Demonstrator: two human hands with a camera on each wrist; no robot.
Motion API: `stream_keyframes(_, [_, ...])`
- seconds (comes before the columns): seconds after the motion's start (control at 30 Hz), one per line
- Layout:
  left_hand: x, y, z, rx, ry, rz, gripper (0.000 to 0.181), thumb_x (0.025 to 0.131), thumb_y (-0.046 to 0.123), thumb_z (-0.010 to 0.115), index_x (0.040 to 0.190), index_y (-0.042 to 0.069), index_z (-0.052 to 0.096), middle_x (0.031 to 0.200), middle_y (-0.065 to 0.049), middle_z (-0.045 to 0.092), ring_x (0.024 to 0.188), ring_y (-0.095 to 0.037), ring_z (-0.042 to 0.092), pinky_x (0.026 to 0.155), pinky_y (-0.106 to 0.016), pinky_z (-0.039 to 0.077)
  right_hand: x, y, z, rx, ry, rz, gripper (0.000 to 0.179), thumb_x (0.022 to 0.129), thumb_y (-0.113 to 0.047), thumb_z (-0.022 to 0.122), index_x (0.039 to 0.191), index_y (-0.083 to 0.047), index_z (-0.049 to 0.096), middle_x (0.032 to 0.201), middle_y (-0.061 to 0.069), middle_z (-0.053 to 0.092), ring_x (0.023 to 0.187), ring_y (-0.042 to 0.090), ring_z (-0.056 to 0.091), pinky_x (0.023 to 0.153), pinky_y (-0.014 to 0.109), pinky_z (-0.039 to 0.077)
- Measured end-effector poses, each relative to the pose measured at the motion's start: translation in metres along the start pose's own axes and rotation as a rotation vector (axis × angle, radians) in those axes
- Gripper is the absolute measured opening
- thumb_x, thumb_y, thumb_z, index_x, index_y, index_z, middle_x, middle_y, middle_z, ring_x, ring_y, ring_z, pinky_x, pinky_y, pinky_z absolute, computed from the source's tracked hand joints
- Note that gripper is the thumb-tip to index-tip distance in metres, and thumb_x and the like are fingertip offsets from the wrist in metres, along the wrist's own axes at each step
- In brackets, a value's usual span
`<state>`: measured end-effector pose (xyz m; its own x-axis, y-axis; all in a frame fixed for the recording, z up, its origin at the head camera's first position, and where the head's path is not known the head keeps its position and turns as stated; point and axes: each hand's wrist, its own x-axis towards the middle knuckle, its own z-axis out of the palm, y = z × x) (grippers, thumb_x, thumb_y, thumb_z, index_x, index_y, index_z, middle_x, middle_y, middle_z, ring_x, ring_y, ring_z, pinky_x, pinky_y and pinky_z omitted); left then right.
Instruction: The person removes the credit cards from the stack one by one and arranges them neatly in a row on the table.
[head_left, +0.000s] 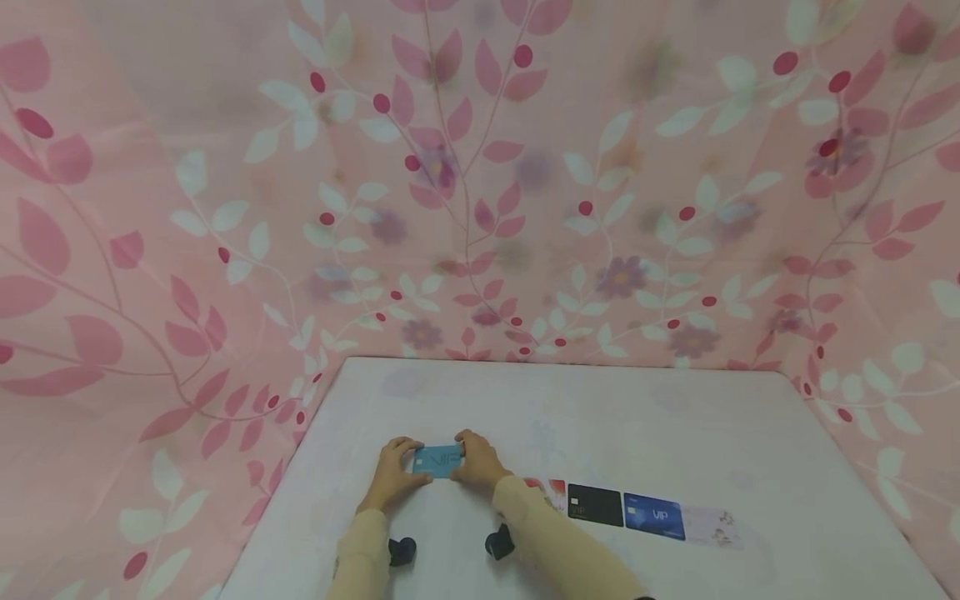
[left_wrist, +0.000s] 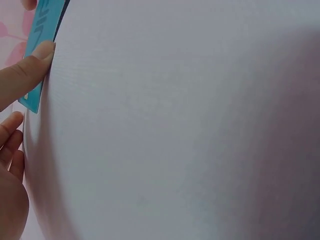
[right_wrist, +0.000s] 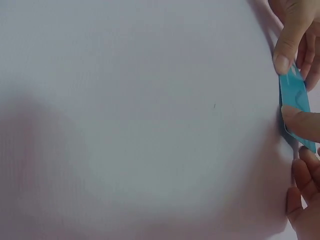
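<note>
A teal card marked VIP [head_left: 437, 461] is held between both hands above the white table. My left hand [head_left: 393, 473] pinches its left end, thumb along the near edge and fingers at the far side. At the other end, my right hand [head_left: 482, 462] grips the card in the same way. In the left wrist view the left thumb presses on the face of the teal card [left_wrist: 44, 25]. Both thumbs lie at the near long edge of the teal card [right_wrist: 295, 92] in the right wrist view.
Right of the right forearm, several cards lie in a slanting row: a red-and-white card [head_left: 557, 490] partly hidden by the sleeve, a black card [head_left: 595, 505], a blue VIP card [head_left: 654, 516] and a pale floral card [head_left: 711, 527]. Floral pink curtains [head_left: 480, 250] surround the white table [head_left: 637, 417].
</note>
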<state>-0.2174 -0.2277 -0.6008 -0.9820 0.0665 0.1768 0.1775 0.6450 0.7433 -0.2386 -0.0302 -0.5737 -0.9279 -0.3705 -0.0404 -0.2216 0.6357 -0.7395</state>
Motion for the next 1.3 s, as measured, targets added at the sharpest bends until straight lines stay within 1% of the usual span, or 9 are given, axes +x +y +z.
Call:
stream_keyframes(0.1, [0.000, 0.000, 0.000, 0.004, 0.002, 0.004, 0.055, 0.058, 0.011, 0.087, 0.107, -0.001, 0.064, 0.119, -0.026, 0.051, 0.115, -0.046, 0.044, 0.100, -0.060, 0.033, -0.001, -0.002, 0.002, 0.047, 0.000, -0.010, 0.065, 0.066, -0.009, 0.082, 0.122, 0.003, 0.051, 0.098, 0.010, 0.057, 0.090, 0.022, 0.054, 0.083, 0.041, 0.047])
stream_keyframes(0.3, [-0.001, 0.000, -0.002, -0.010, -0.014, -0.026, 0.059, 0.058, 0.012, 0.088, 0.111, 0.001, 0.064, 0.122, -0.025, 0.051, 0.118, -0.045, 0.042, 0.102, -0.060, 0.031, -0.007, -0.002, 0.004, -0.024, 0.003, -0.043, 0.064, 0.068, -0.012, 0.082, 0.123, 0.003, 0.054, 0.102, 0.010, 0.057, 0.089, 0.018, 0.051, 0.085, 0.037, 0.047])
stream_keyframes(0.47, [0.000, -0.001, -0.003, -0.007, -0.038, -0.040, 0.065, 0.057, 0.014, 0.089, 0.116, 0.003, 0.063, 0.125, -0.024, 0.049, 0.120, -0.045, 0.041, 0.103, -0.060, 0.029, -0.010, -0.002, 0.001, -0.072, 0.029, -0.116, 0.060, 0.068, -0.016, 0.082, 0.119, 0.004, 0.058, 0.098, 0.007, 0.059, 0.083, 0.013, 0.049, 0.079, 0.031, 0.048])
stream_keyframes(0.6, [0.001, 0.002, -0.005, -0.005, -0.053, -0.052, 0.065, 0.056, 0.012, 0.088, 0.114, 0.003, 0.062, 0.127, -0.024, 0.048, 0.122, -0.046, 0.040, 0.104, -0.060, 0.029, -0.012, 0.004, 0.003, -0.099, 0.065, -0.196, 0.057, 0.071, -0.021, 0.079, 0.117, 0.004, 0.059, 0.099, 0.009, 0.060, 0.087, 0.017, 0.054, 0.082, 0.033, 0.048])
stream_keyframes(0.73, [-0.003, 0.004, -0.005, -0.011, -0.062, -0.057, 0.063, 0.054, 0.008, 0.088, 0.111, 0.002, 0.062, 0.127, -0.025, 0.049, 0.123, -0.046, 0.040, 0.104, -0.059, 0.028, -0.018, 0.007, 0.006, -0.126, 0.084, -0.241, 0.055, 0.073, -0.026, 0.077, 0.117, 0.004, 0.060, 0.101, 0.011, 0.060, 0.091, 0.022, 0.056, 0.084, 0.037, 0.049])
stream_keyframes(0.9, [-0.012, 0.009, -0.004, -0.001, -0.068, -0.039, 0.063, 0.052, 0.007, 0.088, 0.110, 0.000, 0.062, 0.129, -0.027, 0.051, 0.124, -0.047, 0.040, 0.104, -0.057, 0.030, -0.027, 0.009, 0.006, -0.193, 0.079, -0.226, 0.056, 0.071, -0.028, 0.080, 0.116, 0.001, 0.062, 0.103, 0.010, 0.061, 0.095, 0.023, 0.056, 0.085, 0.038, 0.048])
stream_keyframes(1.03, [-0.017, 0.015, -0.005, 0.030, -0.063, -0.012, 0.065, 0.052, 0.010, 0.088, 0.111, -0.001, 0.062, 0.120, -0.023, 0.059, 0.119, -0.044, 0.048, 0.101, -0.056, 0.036, -0.033, 0.009, 0.000, -0.216, 0.085, -0.247, 0.057, 0.069, -0.028, 0.082, 0.115, 0.000, 0.064, 0.101, 0.009, 0.062, 0.093, 0.021, 0.055, 0.082, 0.036, 0.047])
stream_keyframes(1.2, [-0.017, 0.030, -0.013, 0.038, -0.056, 0.045, 0.067, 0.053, 0.011, 0.089, 0.113, -0.003, 0.062, 0.111, -0.019, 0.064, 0.112, -0.042, 0.053, 0.097, -0.055, 0.040, -0.037, 0.008, -0.011, -0.215, 0.124, -0.292, 0.056, 0.068, -0.030, 0.083, 0.112, -0.001, 0.065, 0.093, 0.004, 0.062, 0.087, 0.016, 0.053, 0.076, 0.031, 0.044])
stream_keyframes(1.3, [-0.019, 0.039, -0.019, 0.037, -0.083, 0.037, 0.066, 0.055, 0.012, 0.089, 0.114, -0.003, 0.062, 0.113, -0.019, 0.063, 0.114, -0.042, 0.052, 0.098, -0.055, 0.039, -0.040, 0.007, -0.017, -0.212, 0.120, -0.321, 0.056, 0.068, -0.031, 0.083, 0.112, -0.001, 0.065, 0.093, 0.004, 0.064, 0.087, 0.017, 0.054, 0.076, 0.032, 0.044])
